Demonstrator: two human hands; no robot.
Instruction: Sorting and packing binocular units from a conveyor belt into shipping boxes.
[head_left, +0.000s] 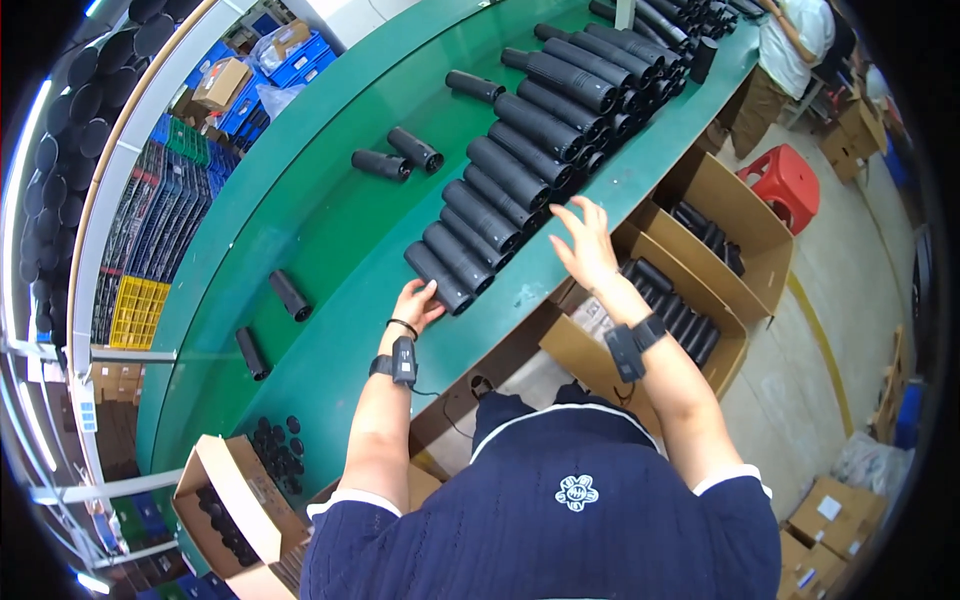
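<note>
Black ribbed cylinders (507, 172) lie side by side in a long stacked row along the green bench (330, 385). My left hand (416, 306) is at the near-left end of the row, its fingers apart and touching the end cylinder (438, 278); it does not appear to grip it. To the right, my right hand (587, 243) hovers over the bench edge beside the row, fingers spread and nothing in them. Each wrist wears a strapped black device.
Several loose cylinders (380, 164) lie on the green belt (335, 215) beyond. Open cartons (735, 275) holding black cylinders stand below the bench at right. Small black discs (278, 447) and a carton (215, 470) are at lower left. A red stool (783, 187) and another person (790, 50) are at far right.
</note>
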